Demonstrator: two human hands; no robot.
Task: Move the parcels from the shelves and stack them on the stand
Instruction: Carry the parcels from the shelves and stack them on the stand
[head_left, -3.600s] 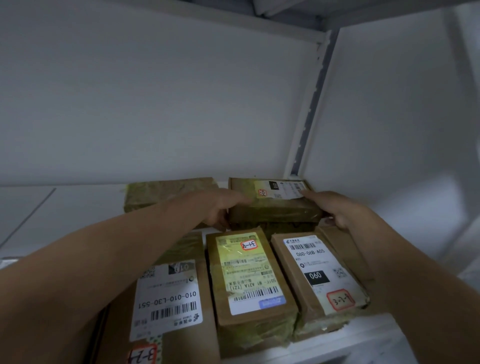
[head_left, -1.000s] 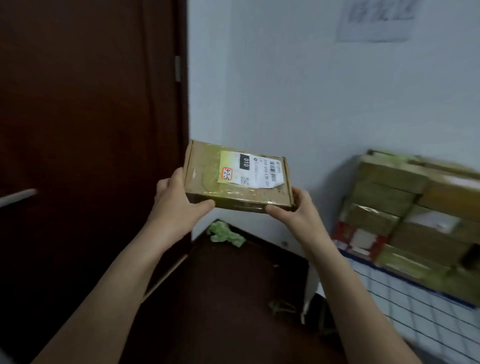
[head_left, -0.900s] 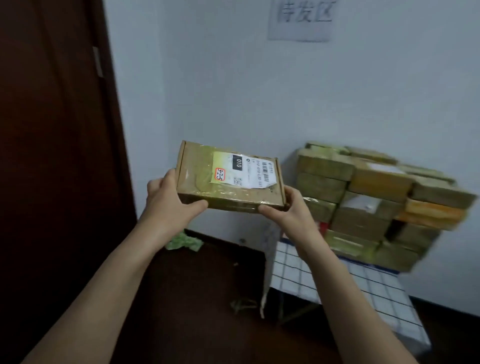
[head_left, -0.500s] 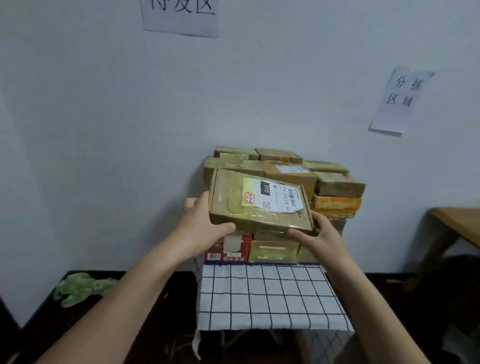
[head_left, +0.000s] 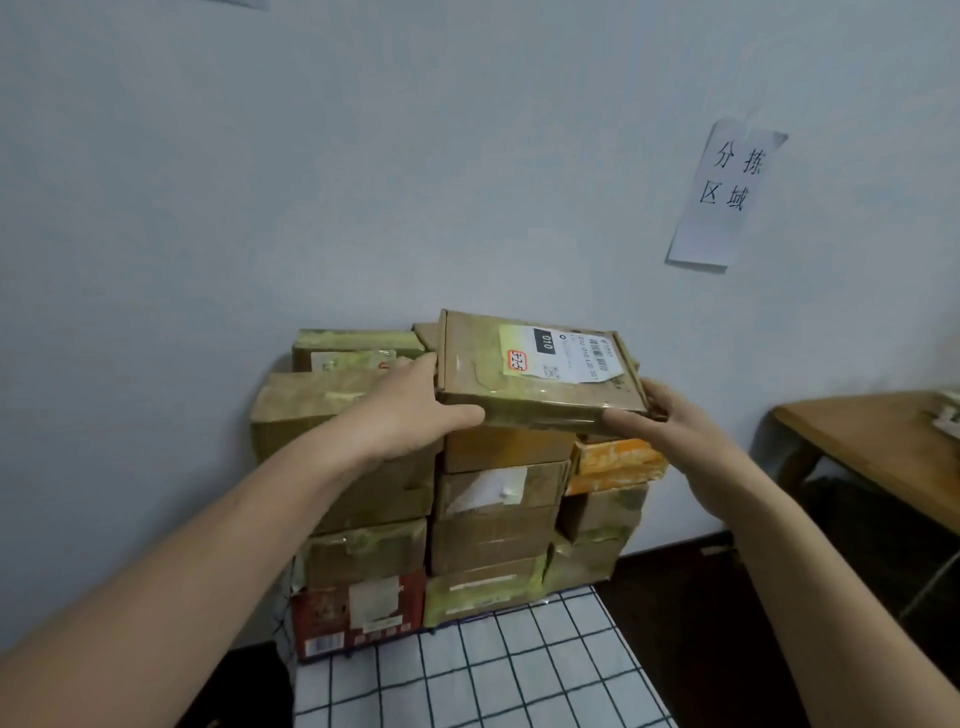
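while gripped at both ends and not yet let go, looks close to landing: flat cardboard parcel, white shipping label up, roughly level over the middle column of the stack of parcels; cannot tell whether resting on the orange-taped box beneath or just clear of it. clasped at the left end by left hand, thumb curled along the front edge, fingers tucked round the side; clasped at the right end by right hand, thumb pressed to the lower front edge, fingers wrapped round the corner. judged as the placing step of one trip, unfinished: needs setting down, squaring with the boxes below, then releasing. around and beneath, much already done: several tiers of brown and green-taped boxes packed side by side against the wall, an orange box near the top right, a red box at the bottom left, all carried on the stand under a checked cloth. edges of the pile uneven, so worth a gentle placement. no shelves in view, hence no telling the number left to fetch. further out, a paper sign with handwritten characters high on the right, and a wooden table at the right edge, well apart from the stand.
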